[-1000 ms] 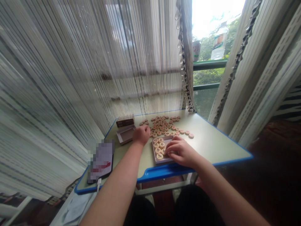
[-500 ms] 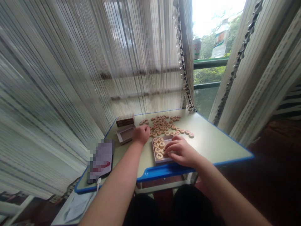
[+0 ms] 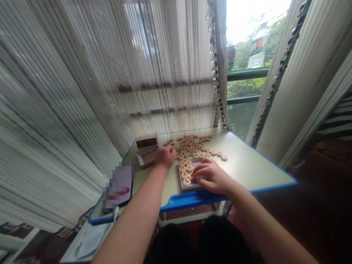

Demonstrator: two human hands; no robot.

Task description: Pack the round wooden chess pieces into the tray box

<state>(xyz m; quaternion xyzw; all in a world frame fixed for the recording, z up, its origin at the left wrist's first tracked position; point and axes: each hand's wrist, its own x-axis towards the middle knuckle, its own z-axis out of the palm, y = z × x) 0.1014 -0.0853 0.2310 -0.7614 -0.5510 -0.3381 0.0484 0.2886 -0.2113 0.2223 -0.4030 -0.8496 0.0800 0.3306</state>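
Observation:
A small shallow tray lies near the front edge of a pale table with a blue rim. Several round wooden game discs sit in rows inside it. My right hand rests over the tray's right half, fingers curled onto the discs there. My left hand is curled closed just beyond the tray's far left corner, at the edge of a loose pile of discs. What its fingers hold is hidden.
An open empty box half and a brown box stand at the far left of the table. A phone with a cable lies at the left front corner. Striped curtains and a window close in the far side.
Both hands stay where they were. Only the camera has shifted slightly.

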